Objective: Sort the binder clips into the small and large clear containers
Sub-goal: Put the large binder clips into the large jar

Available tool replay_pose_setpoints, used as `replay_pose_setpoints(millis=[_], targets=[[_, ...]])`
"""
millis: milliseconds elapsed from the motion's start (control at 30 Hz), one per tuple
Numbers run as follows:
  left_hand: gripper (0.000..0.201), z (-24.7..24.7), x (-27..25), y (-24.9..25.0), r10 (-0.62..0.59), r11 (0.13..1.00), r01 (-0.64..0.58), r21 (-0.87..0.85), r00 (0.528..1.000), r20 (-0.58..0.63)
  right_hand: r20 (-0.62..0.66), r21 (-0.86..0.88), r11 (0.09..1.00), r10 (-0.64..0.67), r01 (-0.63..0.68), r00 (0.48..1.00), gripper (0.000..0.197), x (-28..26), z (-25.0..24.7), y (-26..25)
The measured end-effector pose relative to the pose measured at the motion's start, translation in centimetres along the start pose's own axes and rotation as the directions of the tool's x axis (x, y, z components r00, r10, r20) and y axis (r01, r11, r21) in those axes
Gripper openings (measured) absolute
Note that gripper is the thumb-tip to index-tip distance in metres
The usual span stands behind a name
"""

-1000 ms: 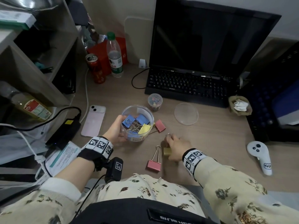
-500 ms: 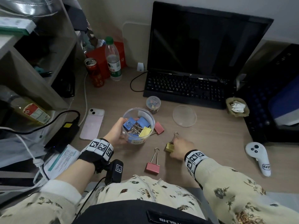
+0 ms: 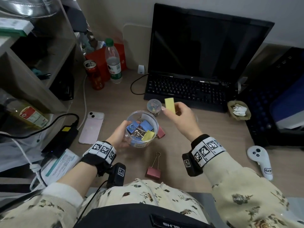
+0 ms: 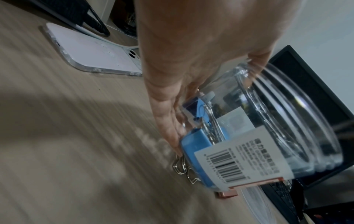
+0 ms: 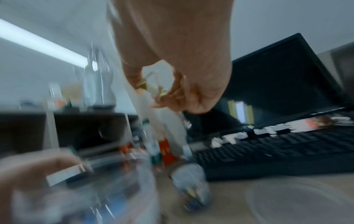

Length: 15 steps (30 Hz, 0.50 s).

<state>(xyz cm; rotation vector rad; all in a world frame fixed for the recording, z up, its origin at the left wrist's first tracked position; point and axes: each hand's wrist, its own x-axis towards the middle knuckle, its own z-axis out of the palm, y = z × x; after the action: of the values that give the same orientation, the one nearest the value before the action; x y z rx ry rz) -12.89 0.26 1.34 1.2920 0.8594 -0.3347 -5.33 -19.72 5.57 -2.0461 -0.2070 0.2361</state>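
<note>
Starting at our left, our left hand (image 3: 120,134) curls round the near-left wall of the large clear container (image 3: 141,129), holding it just off the desk (image 3: 189,145); inside lie blue clips and one yellow one (image 3: 148,135) among their wire handles; a pink clip (image 3: 160,132) lies on the desk against the container's far-right side, half hidden behind it. Nearer us, another pink clip (image 3: 153,171) rests alone on the wood. Beyond the big container stands the small clear container (image 3: 154,106), already holding little coloured clips; its size suggests the one in hand does not belong there.

Further right, our right hand (image 3: 180,118) now pinches a yellow binder clip (image 3: 169,104) by its handles, raised above the desk between the two containers; a moment ago that clip lay on the wood under our fingers, so the pickup is done and the carry under way. We judge the drop into the large container comes next; two pink clips would then remain. The right wrist view is too blurred to confirm the grip.
</note>
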Motion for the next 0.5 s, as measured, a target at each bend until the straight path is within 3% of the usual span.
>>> replay_pose_setpoints(millis=[67,167,300,400,500], targets=[[0.027,0.2,0.0,0.1,0.006,1.000,-0.006,0.000,1.000,0.007,0.195,0.060,0.998,-0.031,0.020,0.980,0.046,0.1,0.9,-1.4],[0.029,0.5,-0.2,0.3,0.068,0.997,-0.069,0.030,0.996,0.051,0.379,-0.203,0.976,0.000,0.083,0.926,0.048,-0.1,2.9,-1.1],[0.032,0.5,-0.4,0.3,0.076,0.995,-0.081,0.064,0.994,0.078,0.415,-0.586,0.775,0.039,0.235,0.909,0.043,-0.3,4.8,-0.5],[0.029,0.7,-0.4,0.2,0.057,0.995,-0.065,0.072,0.992,0.109,0.415,-0.657,0.696,0.012,0.290,0.910,0.041,-0.6,6.2,0.0],[0.025,0.7,-0.5,0.3,0.058,0.993,-0.069,0.092,0.992,0.114,0.470,-0.638,0.701,0.029,0.317,0.882,0.043,-0.8,7.2,0.6]])
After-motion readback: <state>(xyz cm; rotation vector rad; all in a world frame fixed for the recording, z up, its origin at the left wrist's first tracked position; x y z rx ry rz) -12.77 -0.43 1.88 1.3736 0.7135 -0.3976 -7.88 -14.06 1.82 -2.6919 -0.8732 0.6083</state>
